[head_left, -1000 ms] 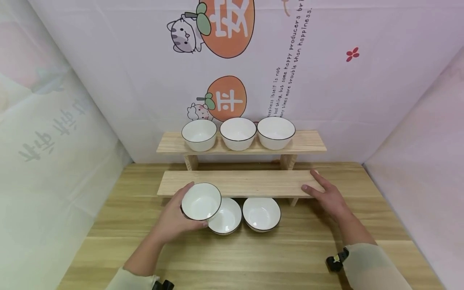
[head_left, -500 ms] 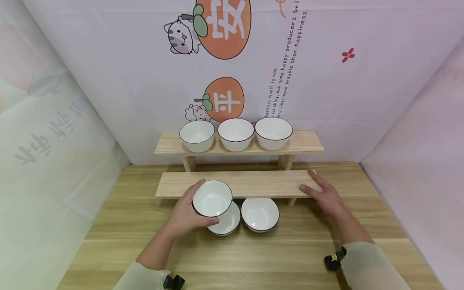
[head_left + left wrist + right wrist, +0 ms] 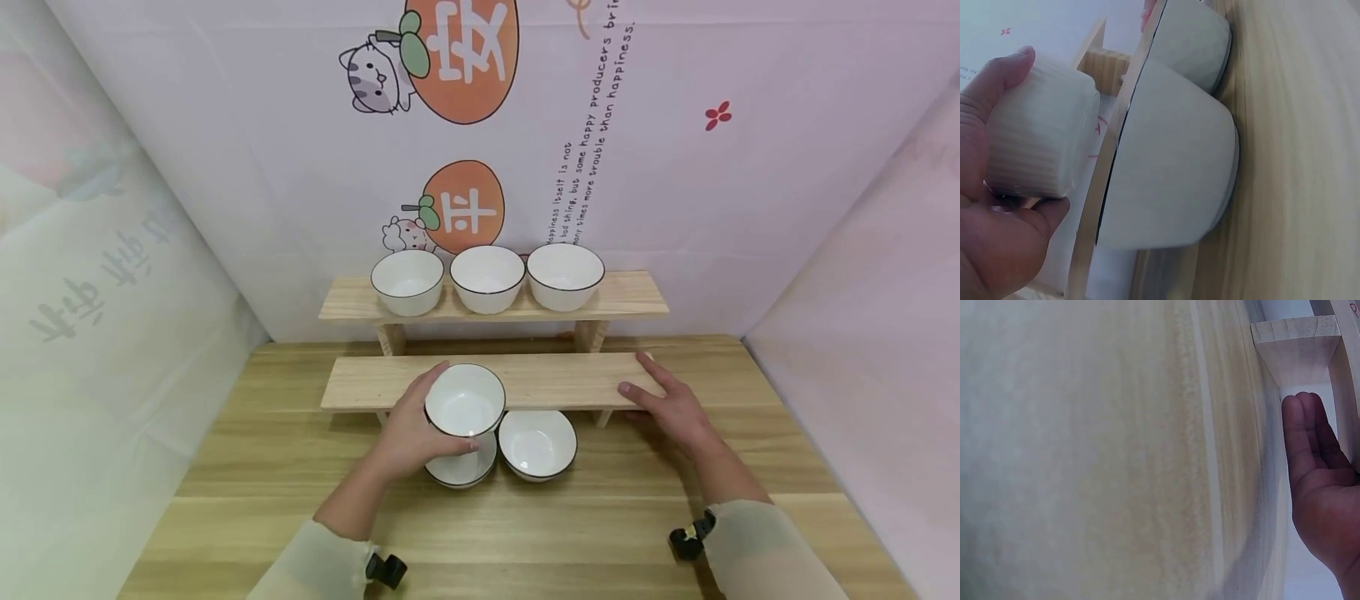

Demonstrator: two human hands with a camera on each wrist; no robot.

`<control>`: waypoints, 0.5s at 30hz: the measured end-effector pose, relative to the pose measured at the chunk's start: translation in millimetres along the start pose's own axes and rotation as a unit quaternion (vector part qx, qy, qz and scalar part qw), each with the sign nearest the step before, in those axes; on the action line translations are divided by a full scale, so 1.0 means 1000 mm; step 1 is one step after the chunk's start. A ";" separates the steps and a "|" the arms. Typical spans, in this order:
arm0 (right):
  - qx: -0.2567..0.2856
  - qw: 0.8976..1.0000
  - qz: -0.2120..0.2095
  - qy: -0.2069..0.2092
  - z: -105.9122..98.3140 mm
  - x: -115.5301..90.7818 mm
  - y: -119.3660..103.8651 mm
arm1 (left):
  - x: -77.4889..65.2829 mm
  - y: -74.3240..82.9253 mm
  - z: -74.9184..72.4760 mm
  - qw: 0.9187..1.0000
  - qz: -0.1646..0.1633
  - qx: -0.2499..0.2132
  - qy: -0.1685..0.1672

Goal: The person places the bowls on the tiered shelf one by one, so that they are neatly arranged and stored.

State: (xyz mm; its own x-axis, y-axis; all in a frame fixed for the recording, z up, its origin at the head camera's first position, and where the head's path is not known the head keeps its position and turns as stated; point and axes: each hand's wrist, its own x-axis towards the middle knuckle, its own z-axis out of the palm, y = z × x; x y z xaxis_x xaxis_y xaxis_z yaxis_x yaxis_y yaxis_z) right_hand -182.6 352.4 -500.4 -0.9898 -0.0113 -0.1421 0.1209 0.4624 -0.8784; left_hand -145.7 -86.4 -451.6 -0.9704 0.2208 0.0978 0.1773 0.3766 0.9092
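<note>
White bowl [image 3: 465,400] moved right | in the air by lower shelf [image 3: 562,379] | left hand [image 3: 412,437] pinches it, right hand [image 3: 675,408] grips shelf's end | three top bowls [image 3: 487,279] look done; held one and table bowls [image 3: 537,446] seem left

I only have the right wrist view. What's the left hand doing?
Observer: In the head view, the left hand holds a white bowl, open side up.
Operator: Is it set down on anything?
Observer: No. The left wrist view shows a gap between its base and the lower shelf board.
</note>
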 end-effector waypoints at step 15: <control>0.031 1.000 -0.002 0.003 0.001 0.000 -0.001 | 0.026 0.016 0.034 1.000 -0.007 0.003 0.001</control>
State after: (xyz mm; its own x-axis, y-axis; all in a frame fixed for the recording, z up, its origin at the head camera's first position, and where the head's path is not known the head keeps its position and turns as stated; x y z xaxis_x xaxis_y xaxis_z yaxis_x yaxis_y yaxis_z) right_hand -182.7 350.6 -499.8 -0.9906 -0.0064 -0.1363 0.1220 0.4063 -0.9056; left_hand -162.6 -44.2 -448.4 -0.9731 0.2141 0.0855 0.1645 0.3853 0.9080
